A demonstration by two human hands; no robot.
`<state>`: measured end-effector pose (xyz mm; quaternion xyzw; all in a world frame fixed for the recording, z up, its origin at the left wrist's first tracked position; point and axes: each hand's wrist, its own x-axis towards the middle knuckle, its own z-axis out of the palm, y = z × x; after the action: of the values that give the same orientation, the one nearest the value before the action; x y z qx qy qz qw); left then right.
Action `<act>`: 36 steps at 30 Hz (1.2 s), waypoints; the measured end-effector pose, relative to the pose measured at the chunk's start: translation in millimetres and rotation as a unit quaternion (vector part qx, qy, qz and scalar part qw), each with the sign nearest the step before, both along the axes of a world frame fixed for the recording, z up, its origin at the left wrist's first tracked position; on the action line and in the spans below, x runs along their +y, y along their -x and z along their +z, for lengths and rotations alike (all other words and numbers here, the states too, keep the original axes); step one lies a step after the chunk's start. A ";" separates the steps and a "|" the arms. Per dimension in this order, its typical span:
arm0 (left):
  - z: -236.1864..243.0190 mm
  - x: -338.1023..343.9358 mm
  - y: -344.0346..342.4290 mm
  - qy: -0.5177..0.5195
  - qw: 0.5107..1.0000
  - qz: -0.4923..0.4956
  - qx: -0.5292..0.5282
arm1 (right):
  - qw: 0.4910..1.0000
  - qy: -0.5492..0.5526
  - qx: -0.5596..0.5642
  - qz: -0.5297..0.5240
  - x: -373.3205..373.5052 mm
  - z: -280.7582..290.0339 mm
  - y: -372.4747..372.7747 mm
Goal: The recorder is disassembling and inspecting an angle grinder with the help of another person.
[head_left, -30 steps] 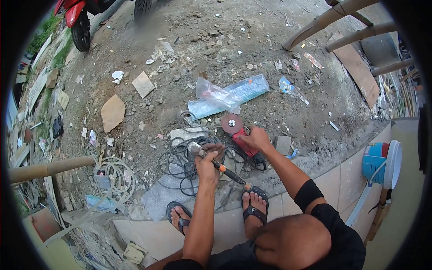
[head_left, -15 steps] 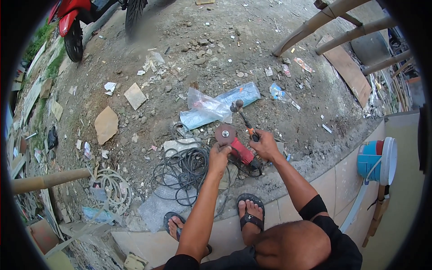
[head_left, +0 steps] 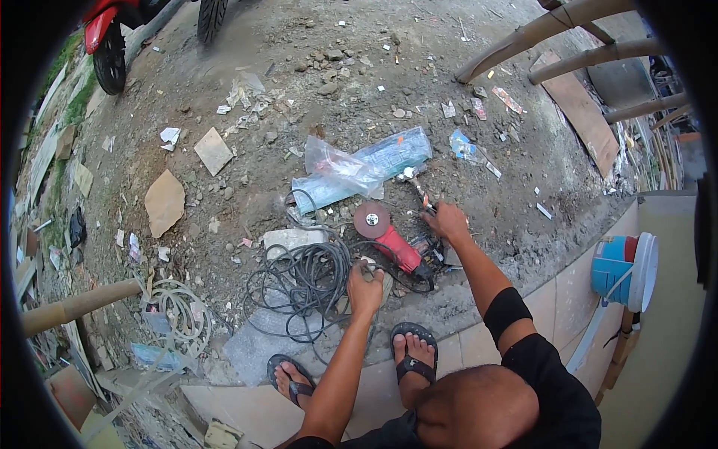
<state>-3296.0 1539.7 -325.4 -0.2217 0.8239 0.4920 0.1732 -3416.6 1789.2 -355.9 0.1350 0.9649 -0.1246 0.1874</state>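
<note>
My right hand (head_left: pixel 447 221) is closed round the black and orange handle of a hammer (head_left: pixel 421 193), whose head points toward the plastic sheets. Just left of it a red angle grinder (head_left: pixel 400 251) with a brown disc (head_left: pixel 371 218) lies on the ground. My left hand (head_left: pixel 364 292) is low beside a tangled coil of black cable (head_left: pixel 292 284), fingers curled on something I cannot make out. Behind the grinder lie crumpled clear and bluish plastic sheets (head_left: pixel 321 191). A pale slab (head_left: pixel 280 241) is under part of the cable.
A red motorbike (head_left: pixel 101 30) stands upper left. Bamboo poles (head_left: pixel 553 34) and a board (head_left: pixel 572 105) are upper right. A pale hose coil (head_left: pixel 191 322) and pole (head_left: pixel 75 307) are left. A bucket (head_left: pixel 621 273) sits right on the tiled edge (head_left: pixel 538 329), by my feet.
The hammer has passed from my left hand to my right, which was on the grinder. My left hand moved onto the grinder's area, then down beside the cable.
</note>
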 end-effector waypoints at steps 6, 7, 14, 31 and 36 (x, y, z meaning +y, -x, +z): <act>7.5 5.3 7.1 0.013 0.999 -0.018 -0.032 | 0.996 0.035 0.049 -0.061 25.2 -15.8 27.5; 4.5 -0.5 6.8 0.004 0.999 -0.016 -0.048 | 0.994 0.027 0.090 -0.063 13.7 -12.5 29.6; -17.1 -14.7 4.7 -0.048 0.996 0.026 -0.066 | 0.990 0.116 -0.036 0.074 -88.3 14.8 -53.5; 48.4 -37.9 71.5 -0.360 0.912 0.128 0.151 | 0.898 0.433 -0.032 0.070 -101.6 122.2 -68.6; 94.7 -41.9 67.3 -0.530 0.847 0.043 -0.016 | 0.593 0.785 -0.151 -0.102 -104.8 118.3 -85.7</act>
<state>-3363.3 1497.8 -230.7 -0.1396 0.4248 0.8569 0.2563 -3330.9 1684.4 -237.6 0.0497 0.4321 -0.8298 0.3497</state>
